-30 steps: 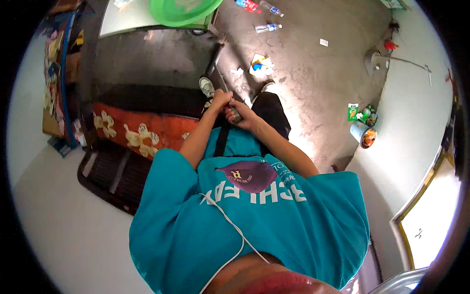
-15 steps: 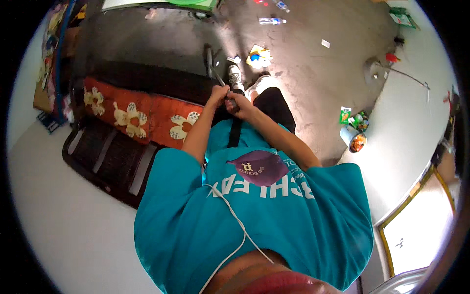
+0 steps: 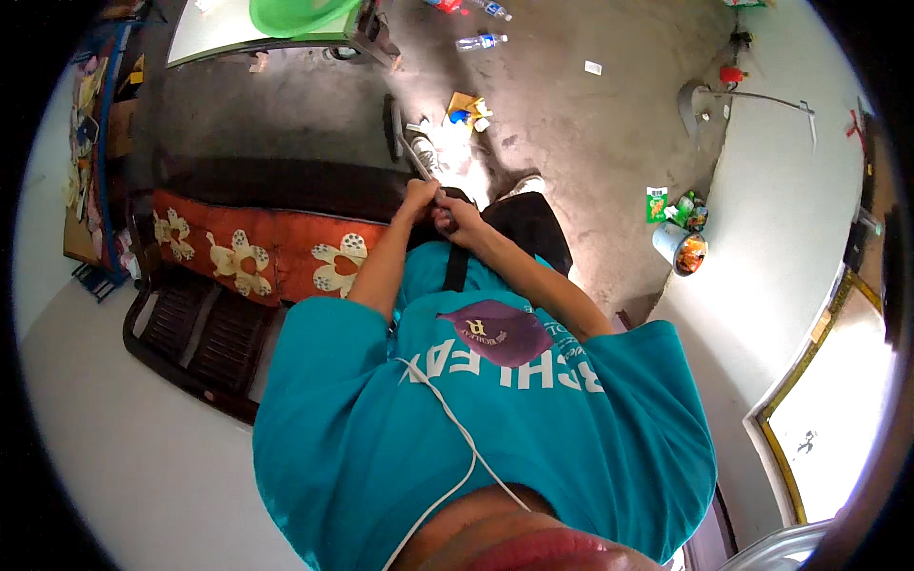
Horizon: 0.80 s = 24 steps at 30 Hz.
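My left hand (image 3: 417, 194) and my right hand (image 3: 447, 215) are clasped close together in front of my chest. Both are closed on a thin grey handle (image 3: 416, 158). The handle runs away from me down to a dark head (image 3: 389, 122) resting on the concrete floor. A small pile of yellow and blue litter (image 3: 464, 108) lies just right of that head. My shoes (image 3: 425, 152) stand on the floor under the hands. I wear a teal shirt with a white cable hanging down it.
An orange flowered cloth (image 3: 249, 257) covers a long seat on my left, with a dark plastic chair (image 3: 190, 333) beside it. A table with a green basin (image 3: 295, 14) stands ahead. A plastic bottle (image 3: 481, 41) lies on the floor, and a bucket (image 3: 678, 249) of rubbish stands by the right wall.
The view swayed forward and back. Both hands kept their grip on the handle, and its head shifted slightly across the floor near the litter.
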{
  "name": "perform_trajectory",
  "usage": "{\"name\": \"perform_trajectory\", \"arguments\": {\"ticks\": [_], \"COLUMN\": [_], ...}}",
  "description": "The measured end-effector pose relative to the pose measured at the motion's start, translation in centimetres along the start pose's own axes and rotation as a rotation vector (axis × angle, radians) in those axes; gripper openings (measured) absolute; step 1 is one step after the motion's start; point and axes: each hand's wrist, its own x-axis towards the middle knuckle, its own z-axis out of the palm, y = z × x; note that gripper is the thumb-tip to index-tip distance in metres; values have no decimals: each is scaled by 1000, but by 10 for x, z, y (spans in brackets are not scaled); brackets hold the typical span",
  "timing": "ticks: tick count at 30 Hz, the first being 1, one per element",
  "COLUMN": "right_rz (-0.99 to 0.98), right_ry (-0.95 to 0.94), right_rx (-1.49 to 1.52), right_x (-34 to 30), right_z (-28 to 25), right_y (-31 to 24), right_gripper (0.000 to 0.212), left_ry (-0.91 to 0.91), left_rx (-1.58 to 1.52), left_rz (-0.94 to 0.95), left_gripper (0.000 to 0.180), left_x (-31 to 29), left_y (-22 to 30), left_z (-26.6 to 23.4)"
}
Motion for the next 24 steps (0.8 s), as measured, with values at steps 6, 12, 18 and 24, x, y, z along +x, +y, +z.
{"name": "perform_trajectory", "arguments": {"ticks": [6,12,18,24], "right_rz": [-46,-108,-205,-303], "right_ry": [-1,38,74,35], "right_rx": [89,194,523,537], "right_x": [-23,-75,-130,-163], "right_z": [-55,-121,-139,-120], "right_y": [-32,-67,-94,-132], "right_gripper": [7,7,11,19], "left_ry": [-47,-183,-378,-419], "left_rx": [56,268,579,476], "left_rz": [39,135,193,358], "left_gripper": [23,19,27,30], "left_x": [-15,-29,-20,-44], "left_y": [11,12,15,58], "left_z": [68,170,248,294]}}
